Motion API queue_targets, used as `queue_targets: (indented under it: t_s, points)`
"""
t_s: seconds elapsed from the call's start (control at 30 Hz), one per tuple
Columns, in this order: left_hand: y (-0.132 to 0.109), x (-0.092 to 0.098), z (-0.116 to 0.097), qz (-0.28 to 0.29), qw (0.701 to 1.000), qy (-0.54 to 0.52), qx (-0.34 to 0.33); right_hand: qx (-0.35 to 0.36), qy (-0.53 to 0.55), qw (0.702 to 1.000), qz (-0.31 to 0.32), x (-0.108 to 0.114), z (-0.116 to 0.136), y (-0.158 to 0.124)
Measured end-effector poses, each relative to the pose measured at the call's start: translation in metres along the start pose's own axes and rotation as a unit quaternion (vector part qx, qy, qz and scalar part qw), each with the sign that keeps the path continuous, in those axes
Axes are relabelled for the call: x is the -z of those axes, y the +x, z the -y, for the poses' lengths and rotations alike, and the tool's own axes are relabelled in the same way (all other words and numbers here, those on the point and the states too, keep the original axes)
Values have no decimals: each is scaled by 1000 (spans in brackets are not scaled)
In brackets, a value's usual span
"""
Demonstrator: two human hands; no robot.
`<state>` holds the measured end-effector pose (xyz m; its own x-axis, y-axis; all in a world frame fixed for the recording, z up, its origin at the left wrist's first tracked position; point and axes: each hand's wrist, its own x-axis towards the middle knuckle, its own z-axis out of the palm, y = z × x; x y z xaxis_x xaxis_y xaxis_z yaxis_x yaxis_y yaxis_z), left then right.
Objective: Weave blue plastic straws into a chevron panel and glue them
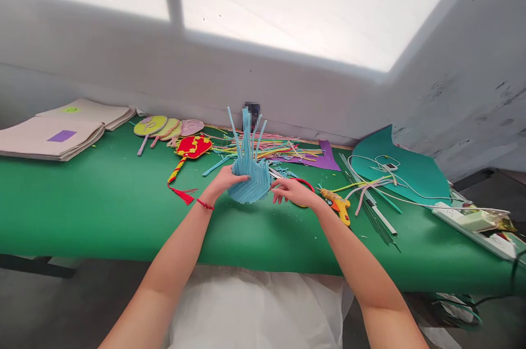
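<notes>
A blue piece made of many side-by-side fuzzy stems (255,183) is held up above the green table (123,195); its lower part is round and fan-like, and long loose stems stick up from its top. My left hand (226,179) grips its left side, thumb across the front. At the right edge is my right hand (290,191), fingers apart and slightly bent, with nothing visible in them. Whether its fingertips touch the blue edge is hard to tell. A red wristband (205,204) circles my left wrist.
Behind lie colourful stems (271,146) and purple sheet (329,156). Left are a red fan (194,147), pastel fans (151,125) and paper stacks (49,130). Right are a yellow glue gun (342,207), dark wires (370,217), teal sheet (411,173), white cables and a power strip (472,228).
</notes>
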<state>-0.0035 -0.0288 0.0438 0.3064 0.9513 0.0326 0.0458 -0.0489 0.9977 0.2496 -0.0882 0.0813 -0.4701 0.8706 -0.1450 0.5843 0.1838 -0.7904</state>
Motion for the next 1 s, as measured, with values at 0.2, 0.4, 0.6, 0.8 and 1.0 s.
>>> queue_targets:
  t_s: [0.2,0.4,0.6,0.8,1.0]
  points:
    - [-1,4,-2,9,1000,-1,13,-9,7,1000,15,3,-3,-6]
    - [-7,6,-11,83,996,21,38,-60,92,982,153,2,4,-12]
    - [-8,2,-12,118,992,22,32,-41,113,990,78,-8,3,-3]
    - [2,6,-8,15,978,-187,94,2,201,980,-13,-22,13,5]
    - [5,12,-13,-16,946,-321,36,44,293,943,-154,-34,23,18]
